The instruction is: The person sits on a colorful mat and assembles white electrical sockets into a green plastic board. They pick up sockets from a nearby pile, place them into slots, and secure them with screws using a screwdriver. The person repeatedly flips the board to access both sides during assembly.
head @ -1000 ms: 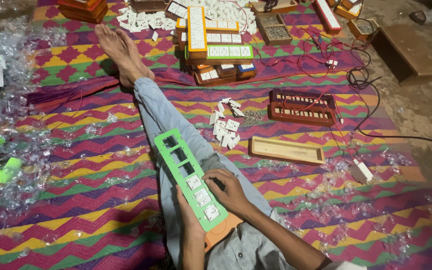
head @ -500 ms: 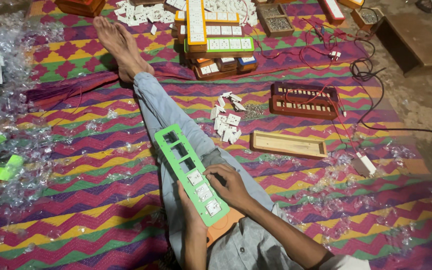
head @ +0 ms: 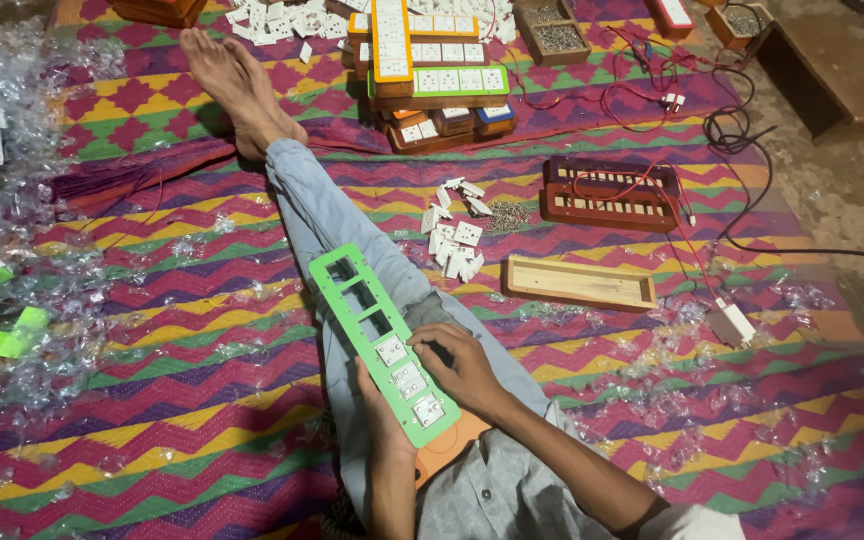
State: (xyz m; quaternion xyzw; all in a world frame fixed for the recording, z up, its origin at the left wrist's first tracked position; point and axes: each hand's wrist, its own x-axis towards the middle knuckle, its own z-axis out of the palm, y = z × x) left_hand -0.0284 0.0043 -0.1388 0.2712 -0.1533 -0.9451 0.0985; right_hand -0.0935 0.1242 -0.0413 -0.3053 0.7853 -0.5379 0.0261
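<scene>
Green plate point(head: 377, 335) with 3 white switches, on lap.
Right hand point(head: 462, 365) fingers curled, pressing its edge; left hand point(head: 384, 405) beneath, grip hidden.

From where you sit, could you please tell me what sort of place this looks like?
Probably a small floor workshop for assembling electrical switchboards: a colourful zigzag woven mat serves as the workspace, a long green plastic switch plate lies on the person's leg, and finished switch panels are stacked near loose white switches.

Floor workshop: zigzag mat point(head: 202, 400), stacked switch boards point(head: 432, 70), loose switches point(head: 457, 235), wires point(head: 642, 80).
</scene>
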